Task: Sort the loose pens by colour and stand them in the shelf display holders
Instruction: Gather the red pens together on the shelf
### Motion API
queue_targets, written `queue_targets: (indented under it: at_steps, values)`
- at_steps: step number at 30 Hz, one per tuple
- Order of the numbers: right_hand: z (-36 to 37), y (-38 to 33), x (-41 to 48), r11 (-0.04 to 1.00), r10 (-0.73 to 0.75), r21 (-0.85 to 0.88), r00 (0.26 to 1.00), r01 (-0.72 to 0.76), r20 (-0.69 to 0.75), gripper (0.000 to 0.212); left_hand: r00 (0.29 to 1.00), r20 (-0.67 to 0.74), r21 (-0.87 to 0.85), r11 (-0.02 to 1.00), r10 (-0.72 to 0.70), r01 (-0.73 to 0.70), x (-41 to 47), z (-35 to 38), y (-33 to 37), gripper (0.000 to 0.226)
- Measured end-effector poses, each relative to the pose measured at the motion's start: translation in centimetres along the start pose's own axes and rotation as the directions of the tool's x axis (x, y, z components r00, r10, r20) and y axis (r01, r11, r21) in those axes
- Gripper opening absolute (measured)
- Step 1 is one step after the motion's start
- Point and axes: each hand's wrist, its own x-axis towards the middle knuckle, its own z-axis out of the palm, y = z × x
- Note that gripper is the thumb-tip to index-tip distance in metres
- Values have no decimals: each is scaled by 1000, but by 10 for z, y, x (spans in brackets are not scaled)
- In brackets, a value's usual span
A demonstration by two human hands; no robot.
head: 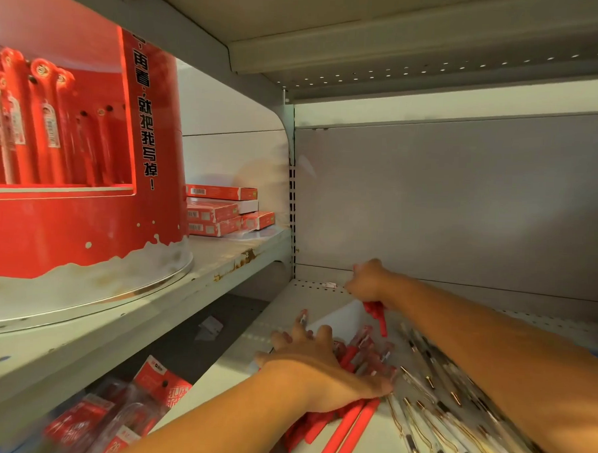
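Red pens (354,420) heaped on lower shelf (308,295), below and right of red display holder (85,217). Left hand (319,367) flat on heap, fingers spread. Right hand (367,280), farther right near back panel (463,199), grips red bunch (377,315). White pens (429,420) fan rightmost; open floor along shelf's back edge

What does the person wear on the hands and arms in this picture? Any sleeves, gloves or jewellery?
Nothing that shows. The left hand and right hand are bare, with no gloves, rings or watch visible. The left forearm and right forearm are bare too, as far as the frame shows.
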Motion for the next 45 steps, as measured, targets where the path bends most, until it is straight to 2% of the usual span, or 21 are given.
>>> queue_targets:
  at_steps: [2, 5, 7, 10, 12, 15, 19, 21, 23, 26, 27, 29, 30, 32, 35, 37, 41, 45]
  values:
    - [-10, 0, -17, 998, -27, 49, 999, 25, 29, 55, 1000, -5, 43, 999, -4, 4, -1, 2, 4, 121]
    - [-19, 0, -50, 991, -59, 127, 994, 48, 90, 38, 999, -51, 47, 999, -16, 18, 2, 5, 4, 104]
    - [-17, 4, -72, 991, -57, 132, 988, 38, 144, 39, 996, -83, 37, 999, -29, 32, 5, 7, 2, 96]
    - [-7, 9, -98, 993, -67, 111, 978, 45, 200, 44, 994, -100, 7, 999, -51, 52, 9, 9, -3, 97]
    - [1, 10, -109, 994, -61, 100, 975, 40, 214, 40, 995, -92, -12, 999, -37, 36, 16, 10, -8, 100]
    - [15, 10, -119, 991, -45, 134, 960, 8, 278, 20, 996, -93, -58, 998, 2, -8, 21, 8, -16, 90]
    - [15, 5, -131, 935, -31, 344, 942, -90, 333, 20, 975, -174, -172, 971, 135, -165, 13, 2, -19, 65]
    - [6, 2, -137, 895, -19, 422, 934, -143, 357, 15, 962, -178, -231, 941, 208, -246, 8, -1, -19, 66]
    - [-5, 4, -142, 892, -37, 437, 945, -116, 325, 23, 956, -137, -172, 944, 259, -281, 6, 0, -21, 76]
    - [-14, 10, -156, 941, -101, 339, 937, -20, 335, 29, 949, -19, -35, 948, 316, -317, 3, 6, -22, 66]
    - [-14, 13, -160, 967, -109, 254, 935, 21, 338, 32, 944, -7, -6, 944, 330, -330, 2, 7, -22, 64]
    - [-10, 23, -163, 987, -133, -59, 970, 147, 205, 41, 940, -24, 62, 939, 340, -338, 3, 7, -24, 67]
    - [-8, 28, -163, 955, -190, -206, 974, 213, 126, 34, 941, -28, 84, 939, 336, -333, 4, 7, -25, 68]
    - [-7, 35, -166, 890, -307, -336, 950, 307, 57, 17, 943, -27, 92, 940, 332, -329, 4, 7, -27, 67]
    - [-12, 49, -170, 828, -398, -378, 909, 413, 121, 11, 941, 27, 89, 937, 338, -339, 1, 9, -26, 62]
    - [-16, 57, -172, 748, -461, -440, 866, 497, 195, 5, 934, 62, 74, 932, 351, -355, -1, 9, -23, 61]
    - [-28, 67, -173, 598, -521, -465, 758, 653, 394, 44, 921, 111, 33, 925, 373, -379, -6, 5, -22, 75]
    - [-23, 78, -164, 618, -471, -479, 782, 623, 409, 86, 915, 105, 93, 912, 389, -398, -12, 0, -29, 85]
